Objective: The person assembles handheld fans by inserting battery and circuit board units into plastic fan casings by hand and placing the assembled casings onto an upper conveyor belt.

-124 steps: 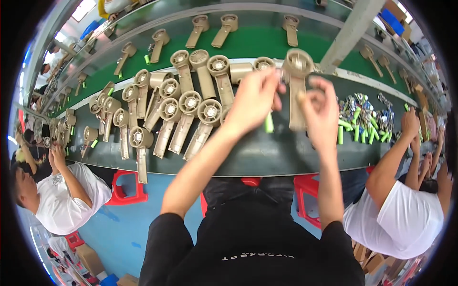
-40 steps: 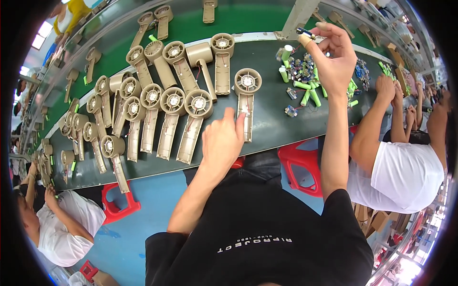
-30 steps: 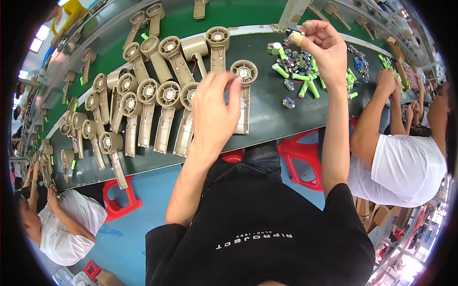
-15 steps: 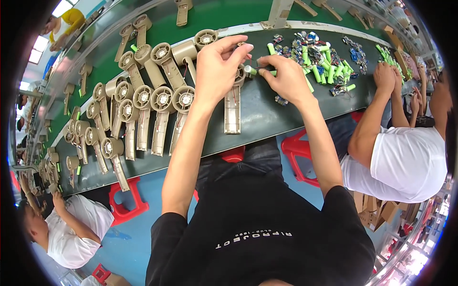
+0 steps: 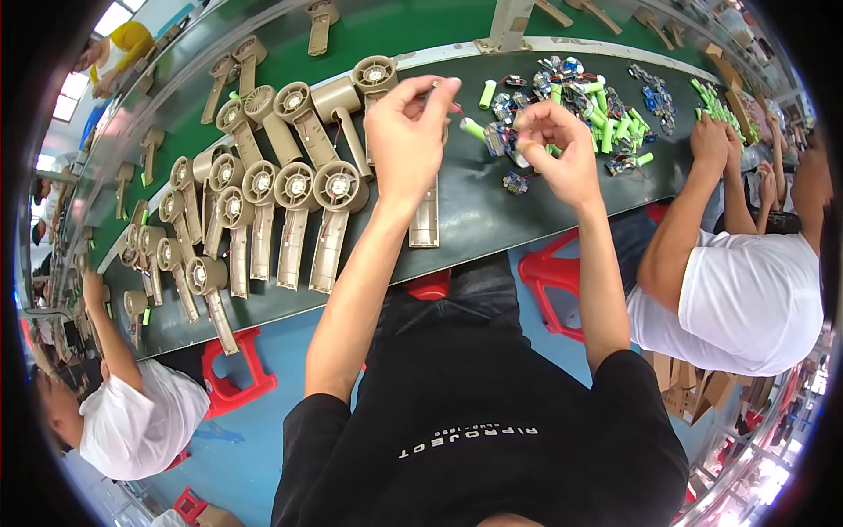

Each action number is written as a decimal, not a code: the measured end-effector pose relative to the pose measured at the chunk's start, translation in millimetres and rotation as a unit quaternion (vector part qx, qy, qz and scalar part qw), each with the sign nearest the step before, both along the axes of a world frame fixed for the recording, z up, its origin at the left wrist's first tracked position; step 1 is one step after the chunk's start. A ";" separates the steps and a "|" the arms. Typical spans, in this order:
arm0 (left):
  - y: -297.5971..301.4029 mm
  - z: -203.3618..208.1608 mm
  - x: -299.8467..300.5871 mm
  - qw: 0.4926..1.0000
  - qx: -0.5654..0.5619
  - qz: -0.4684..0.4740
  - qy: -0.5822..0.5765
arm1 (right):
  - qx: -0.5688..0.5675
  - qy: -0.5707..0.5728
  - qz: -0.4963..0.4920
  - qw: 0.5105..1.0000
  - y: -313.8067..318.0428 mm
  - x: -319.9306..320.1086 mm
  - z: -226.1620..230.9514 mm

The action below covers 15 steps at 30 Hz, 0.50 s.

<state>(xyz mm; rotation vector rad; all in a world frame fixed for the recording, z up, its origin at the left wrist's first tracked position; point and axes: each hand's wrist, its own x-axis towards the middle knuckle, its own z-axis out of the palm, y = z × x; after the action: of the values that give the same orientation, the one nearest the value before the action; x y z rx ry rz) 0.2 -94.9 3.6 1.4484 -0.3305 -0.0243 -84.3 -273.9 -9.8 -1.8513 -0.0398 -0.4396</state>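
My left hand (image 5: 406,140) pinches a small dark part, too small to make out, with a red wire running from it. The wire leads toward a green cylindrical battery (image 5: 471,128) with a blue circuit board (image 5: 500,139) against it. My right hand (image 5: 564,151) has its fingers curled at the near right end of this battery and board; the exact grip is partly hidden. Beneath my left hand, a beige handheld-fan shell (image 5: 424,218) lies on the dark work surface, its upper part mostly covered.
Many beige fan shells (image 5: 297,186) lie in rows at the left. A heap of green batteries with circuit boards (image 5: 606,110) lies beyond my right hand. A metal post (image 5: 507,25) rises at the back edge. A co-worker's hands (image 5: 713,140) are at the right; another person sits at left.
My right hand has moved slightly right and its fingers have loosened. The blue board now shows beside it. My left hand has shifted slightly nearer, still pinching the small part.
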 end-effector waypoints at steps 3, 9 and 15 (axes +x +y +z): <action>9.2 5.2 -1.6 0.998 -0.043 0.036 -0.007 | 0.148 -0.012 0.064 0.987 -12.4 -7.6 -5.9; 8.0 6.2 -19.0 0.997 -0.073 -0.009 -0.031 | 0.106 -0.014 0.033 0.994 0.3 -13.0 -9.9; -11.4 -18.6 -22.3 0.997 0.073 -0.023 -0.030 | 0.107 -0.011 0.095 0.990 25.1 -8.8 -7.7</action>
<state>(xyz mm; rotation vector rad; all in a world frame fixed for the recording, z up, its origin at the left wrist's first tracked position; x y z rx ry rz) -22.0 -106.3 -15.1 1.5881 -0.4181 -0.0442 -93.1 -248.8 -17.5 -1.6140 -0.1761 -0.3173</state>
